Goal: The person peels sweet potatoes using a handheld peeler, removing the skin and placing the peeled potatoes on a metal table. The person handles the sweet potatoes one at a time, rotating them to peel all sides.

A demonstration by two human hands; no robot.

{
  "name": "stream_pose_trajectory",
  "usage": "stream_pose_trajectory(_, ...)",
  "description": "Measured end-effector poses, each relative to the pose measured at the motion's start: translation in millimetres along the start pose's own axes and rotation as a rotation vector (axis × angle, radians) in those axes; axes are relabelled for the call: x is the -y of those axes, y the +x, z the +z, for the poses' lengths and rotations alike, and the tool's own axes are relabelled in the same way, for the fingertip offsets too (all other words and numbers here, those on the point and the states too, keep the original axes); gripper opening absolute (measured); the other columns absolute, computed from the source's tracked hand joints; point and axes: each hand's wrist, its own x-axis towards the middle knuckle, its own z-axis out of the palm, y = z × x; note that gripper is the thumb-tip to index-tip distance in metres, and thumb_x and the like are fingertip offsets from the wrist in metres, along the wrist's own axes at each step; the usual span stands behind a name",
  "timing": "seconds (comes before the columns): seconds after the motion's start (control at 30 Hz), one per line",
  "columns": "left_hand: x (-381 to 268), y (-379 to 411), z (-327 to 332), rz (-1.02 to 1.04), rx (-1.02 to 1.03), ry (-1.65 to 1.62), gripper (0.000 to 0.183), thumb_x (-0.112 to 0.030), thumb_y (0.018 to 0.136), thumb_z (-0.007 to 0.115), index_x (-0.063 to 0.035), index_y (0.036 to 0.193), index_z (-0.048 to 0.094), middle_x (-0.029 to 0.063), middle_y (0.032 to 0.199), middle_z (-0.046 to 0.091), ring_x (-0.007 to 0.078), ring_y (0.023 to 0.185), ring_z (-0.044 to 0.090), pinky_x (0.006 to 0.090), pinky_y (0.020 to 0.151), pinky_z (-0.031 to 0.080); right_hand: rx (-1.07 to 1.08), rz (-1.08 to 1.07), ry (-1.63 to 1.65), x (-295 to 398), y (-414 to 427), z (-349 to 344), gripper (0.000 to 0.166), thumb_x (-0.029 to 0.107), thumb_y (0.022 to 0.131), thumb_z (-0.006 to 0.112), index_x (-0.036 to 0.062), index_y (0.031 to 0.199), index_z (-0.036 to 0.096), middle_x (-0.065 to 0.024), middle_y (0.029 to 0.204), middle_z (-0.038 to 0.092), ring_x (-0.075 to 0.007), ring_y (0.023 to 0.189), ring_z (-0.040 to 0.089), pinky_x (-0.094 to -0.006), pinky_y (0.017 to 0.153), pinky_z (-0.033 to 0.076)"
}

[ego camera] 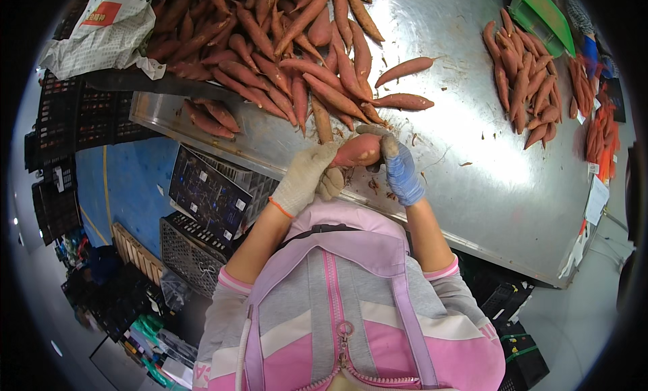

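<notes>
Both my hands hold one thick red-skinned sweet potato (357, 151) over the near edge of the metal table. My left hand (310, 176), in a cream knitted glove with an orange cuff edge, grips its left end. My right hand (400, 168), in a blue and grey glove, is closed round its right end. Just beyond my hands lies the edge of a large heap of sweet potatoes (298, 82). Two loose ones (405, 102) point to the right of the heap. Part of the held root is hidden by my fingers.
The metal table (455, 158) bears root scraps and dirt. A second pile of sweet potatoes (526, 77) lies at the right, near a green plastic scoop (544, 18) and a co-worker's blue-gloved hand (590, 56). Printed paper (106, 36) covers the upper left. Black crates (190, 254) stand below left.
</notes>
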Motion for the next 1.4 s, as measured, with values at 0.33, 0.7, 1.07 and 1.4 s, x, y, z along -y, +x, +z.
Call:
stream_pose_trajectory(0.33, -5.0, -2.3, 11.4, -0.011, 0.04, 0.238, 0.039, -0.042, 0.095, 0.048, -0.0042, 0.091, 0.058, 0.0033, 0.068, 0.059, 0.0092, 0.056, 0.054, 0.0218, 0.05, 0.042, -0.133, 0.206, -0.01, -10.7, 13.9, -11.6, 0.065, 0.06, 0.092, 0.041, 0.0004, 0.102, 0.066, -0.0064, 0.083, 0.062, -0.0122, 0.072, 0.054, -0.0263, 0.065, 0.044)
stream_pose_trajectory(0.7, 11.4, 3.9, 9.6, -0.018, 0.198, -0.141, 0.048, -0.047, 0.096, 0.044, -0.0019, 0.1, 0.059, 0.0012, 0.07, 0.058, 0.0103, 0.06, 0.054, 0.0223, 0.054, 0.042, 0.176, -0.001, 0.244, -1.3, -0.7, 7.4, 0.075, 0.043, 0.077, 0.071, -0.0036, 0.129, 0.044, -0.0114, 0.117, 0.056, -0.0183, 0.104, 0.054, -0.0309, 0.091, 0.044)
stream_pose_trajectory(1.07, -13.4, -1.2, 16.1, 0.27, -0.23, 0.482, 0.046, -0.037, 0.093, 0.051, 0.0004, 0.119, 0.053, 0.0151, 0.098, 0.061, 0.0185, 0.091, 0.058, 0.0308, 0.081, 0.046, 0.056, -0.036, -0.159, 3.8, -1.0, 14.7, 0.072, 0.04, 0.079, 0.072, -0.0038, 0.129, 0.044, -0.0156, 0.114, 0.06, -0.0208, 0.102, 0.058, -0.0335, 0.089, 0.046)
stream_pose_trajectory(1.4, -3.8, 9.9, 1.2, 0.345, -0.015, 0.153, 0.049, -0.028, 0.09, 0.055, 0.0018, 0.128, 0.046, 0.0094, 0.11, 0.056, 0.0139, 0.091, 0.056, 0.0252, 0.079, 0.046, 0.162, 0.081, -0.261, 18.1, -3.2, -3.1, 0.06, 0.041, 0.085, 0.064, 0.0013, 0.127, 0.05, -0.0164, 0.115, 0.06, -0.0227, 0.105, 0.058, -0.034, 0.09, 0.045)
